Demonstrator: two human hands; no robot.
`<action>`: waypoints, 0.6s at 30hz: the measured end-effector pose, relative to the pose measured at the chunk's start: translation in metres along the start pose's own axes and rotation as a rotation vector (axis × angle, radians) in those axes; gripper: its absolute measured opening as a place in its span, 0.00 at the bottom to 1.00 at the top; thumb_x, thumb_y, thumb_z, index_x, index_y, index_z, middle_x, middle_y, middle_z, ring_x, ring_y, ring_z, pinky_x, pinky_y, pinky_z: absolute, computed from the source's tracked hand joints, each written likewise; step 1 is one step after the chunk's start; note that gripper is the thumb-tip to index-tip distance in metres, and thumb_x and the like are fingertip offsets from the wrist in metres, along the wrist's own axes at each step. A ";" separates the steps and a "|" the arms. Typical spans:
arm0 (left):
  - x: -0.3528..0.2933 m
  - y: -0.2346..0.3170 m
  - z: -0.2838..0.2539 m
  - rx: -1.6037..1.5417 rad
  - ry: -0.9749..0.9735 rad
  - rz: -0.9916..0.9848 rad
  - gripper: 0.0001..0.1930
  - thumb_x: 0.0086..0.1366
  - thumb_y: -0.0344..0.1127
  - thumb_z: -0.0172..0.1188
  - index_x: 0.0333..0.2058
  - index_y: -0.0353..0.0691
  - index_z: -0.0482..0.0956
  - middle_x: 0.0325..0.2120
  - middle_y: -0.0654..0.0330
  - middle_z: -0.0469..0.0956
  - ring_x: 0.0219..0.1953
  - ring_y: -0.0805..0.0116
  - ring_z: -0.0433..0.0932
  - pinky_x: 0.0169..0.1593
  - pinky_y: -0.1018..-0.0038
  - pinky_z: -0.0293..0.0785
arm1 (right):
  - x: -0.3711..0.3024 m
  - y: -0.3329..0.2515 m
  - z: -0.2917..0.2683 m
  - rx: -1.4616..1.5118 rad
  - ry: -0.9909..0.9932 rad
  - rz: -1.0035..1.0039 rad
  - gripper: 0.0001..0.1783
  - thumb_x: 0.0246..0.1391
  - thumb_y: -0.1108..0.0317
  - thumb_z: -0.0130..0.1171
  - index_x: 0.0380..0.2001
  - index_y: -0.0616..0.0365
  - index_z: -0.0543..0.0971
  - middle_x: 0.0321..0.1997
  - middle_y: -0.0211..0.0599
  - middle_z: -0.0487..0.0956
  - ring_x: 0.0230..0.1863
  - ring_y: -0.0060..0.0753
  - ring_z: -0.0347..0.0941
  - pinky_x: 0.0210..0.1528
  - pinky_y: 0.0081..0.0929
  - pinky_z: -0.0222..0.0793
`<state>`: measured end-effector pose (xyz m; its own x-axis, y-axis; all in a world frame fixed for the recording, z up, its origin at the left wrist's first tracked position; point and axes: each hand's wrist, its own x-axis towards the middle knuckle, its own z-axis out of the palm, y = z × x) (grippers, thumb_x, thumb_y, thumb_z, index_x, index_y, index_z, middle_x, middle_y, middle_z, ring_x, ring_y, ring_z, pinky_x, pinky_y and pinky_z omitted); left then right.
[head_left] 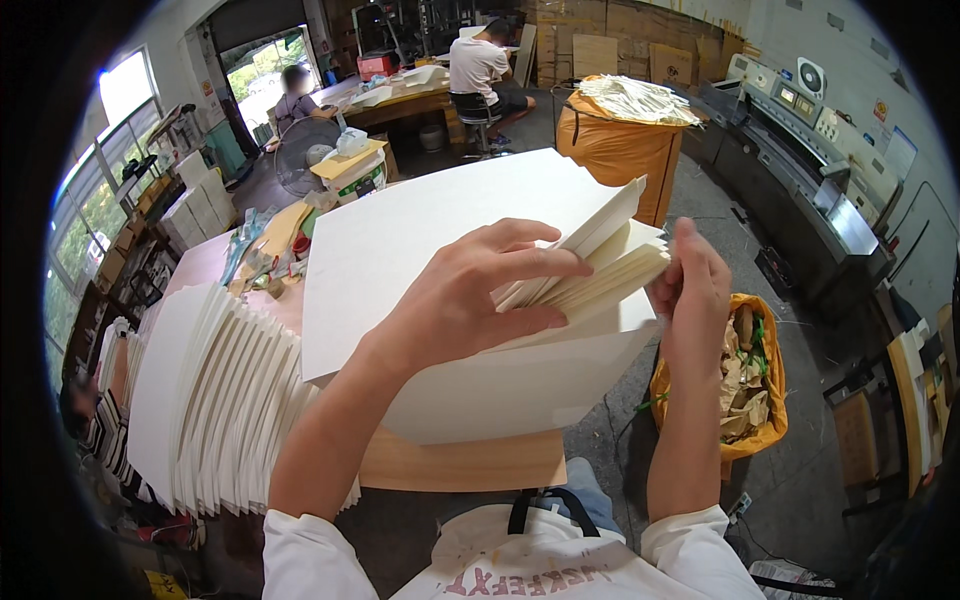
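Note:
My left hand [470, 290] is closed around a bundle of narrow cream paper strips [610, 278], its thumb underneath and its fingers over the top. The strips splay apart toward their right end. My right hand [692, 285] is beside that end, its fingers curled in; whatever they may hold is hidden. Below both hands lies a tall pile of large white sheets [420, 225], whose front side faces me. At its left, a fanned row of white paper stacks [215, 400] leans over the table's edge.
A wooden board [470, 465] juts out under the pile. To the right stands an orange-yellow bin [777, 420] of scrap paper; beyond is an orange sack [610, 150] topped with paper strips. A fan [308, 155] and two seated people are farther back. A long machine [800, 160] lines the right wall.

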<state>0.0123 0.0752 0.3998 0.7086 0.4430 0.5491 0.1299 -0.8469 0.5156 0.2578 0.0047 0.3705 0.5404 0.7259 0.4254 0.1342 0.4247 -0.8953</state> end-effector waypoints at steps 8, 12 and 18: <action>-0.002 0.001 -0.003 0.287 -0.069 0.121 0.30 0.64 0.43 0.78 0.65 0.66 0.83 0.65 0.50 0.79 0.56 0.47 0.86 0.60 0.57 0.84 | -0.051 -0.006 0.002 -0.724 -0.587 -0.714 0.23 0.60 0.55 0.73 0.53 0.56 0.85 0.55 0.48 0.83 0.63 0.54 0.74 0.64 0.49 0.67; -0.009 0.023 0.005 0.607 -0.153 0.194 0.34 0.73 0.49 0.67 0.75 0.66 0.70 0.73 0.49 0.71 0.59 0.44 0.83 0.70 0.51 0.74 | -0.057 -0.008 -0.004 -0.768 -0.752 -0.483 0.32 0.58 0.52 0.76 0.62 0.52 0.83 0.66 0.50 0.79 0.73 0.59 0.66 0.78 0.53 0.50; -0.074 0.035 -0.011 1.086 0.121 -0.157 0.39 0.63 0.33 0.73 0.73 0.53 0.74 0.69 0.54 0.76 0.67 0.50 0.77 0.78 0.41 0.61 | -0.057 -0.006 -0.004 -0.752 -0.661 -0.568 0.34 0.56 0.44 0.78 0.57 0.56 0.86 0.63 0.52 0.81 0.71 0.58 0.68 0.79 0.55 0.50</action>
<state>-0.0434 0.0158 0.3844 0.5659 0.5443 0.6193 0.7948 -0.5600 -0.2341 0.2294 -0.0418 0.3510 -0.2677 0.7694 0.5799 0.8006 0.5125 -0.3104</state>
